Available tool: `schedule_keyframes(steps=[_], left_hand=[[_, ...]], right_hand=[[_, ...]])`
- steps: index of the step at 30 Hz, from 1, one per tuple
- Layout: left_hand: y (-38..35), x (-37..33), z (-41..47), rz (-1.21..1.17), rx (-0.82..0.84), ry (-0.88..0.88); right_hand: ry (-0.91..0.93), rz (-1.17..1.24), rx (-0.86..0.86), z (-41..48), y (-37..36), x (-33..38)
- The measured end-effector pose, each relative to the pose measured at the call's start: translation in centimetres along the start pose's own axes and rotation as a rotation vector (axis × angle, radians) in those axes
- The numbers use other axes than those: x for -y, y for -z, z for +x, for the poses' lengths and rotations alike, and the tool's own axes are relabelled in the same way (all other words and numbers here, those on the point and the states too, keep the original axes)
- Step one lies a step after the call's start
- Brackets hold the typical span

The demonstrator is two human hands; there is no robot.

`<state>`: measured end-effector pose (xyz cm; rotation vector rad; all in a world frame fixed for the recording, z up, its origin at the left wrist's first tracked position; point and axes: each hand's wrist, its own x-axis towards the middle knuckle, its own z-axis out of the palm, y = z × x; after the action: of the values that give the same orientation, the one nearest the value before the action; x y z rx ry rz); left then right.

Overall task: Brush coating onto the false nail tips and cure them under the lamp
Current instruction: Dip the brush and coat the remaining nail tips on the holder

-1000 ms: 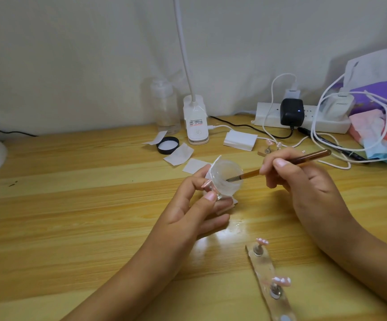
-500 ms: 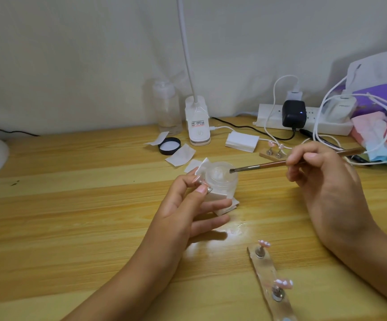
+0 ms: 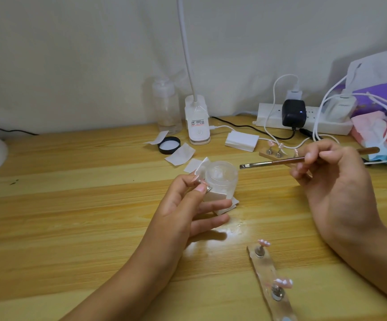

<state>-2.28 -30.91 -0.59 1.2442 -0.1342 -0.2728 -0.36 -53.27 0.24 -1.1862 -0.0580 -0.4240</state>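
Two hands at a wooden worktop [image 3: 72, 205], the brush just lifted from a jar of clear coating.

The left hand [image 3: 188, 205] pinched a small false nail tip [image 3: 201, 184] on its metal stand between thumb and forefinger, just beside the open jar [image 3: 221, 179] at centre view. The brush [image 3: 280, 161], dipped in the jar a second before, had drawn clear to the jar's 3 o'clock, clamped in the right hand [image 3: 334, 181] fingers, probably loaded and ready to paint. Two more tips [image 3: 263, 243] waited on a strip [image 3: 265, 267] at 5 o'clock. The clip lamp [image 3: 197, 121] stood at 12 o'clock.
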Motion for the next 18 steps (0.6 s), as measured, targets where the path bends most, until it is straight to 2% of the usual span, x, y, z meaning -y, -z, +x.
schedule_keyframes(steps=[9,18], left_hand=[[0.0,0.1,0.1,-0.01,-0.015,-0.006],[0.2,0.3,0.2,-0.01,-0.054,-0.054]], right_hand=[[0.076,-0.086,0.168,-0.8,-0.8,0.1],[0.113,-0.18,0.161,-1.1,-0.8,0.2]])
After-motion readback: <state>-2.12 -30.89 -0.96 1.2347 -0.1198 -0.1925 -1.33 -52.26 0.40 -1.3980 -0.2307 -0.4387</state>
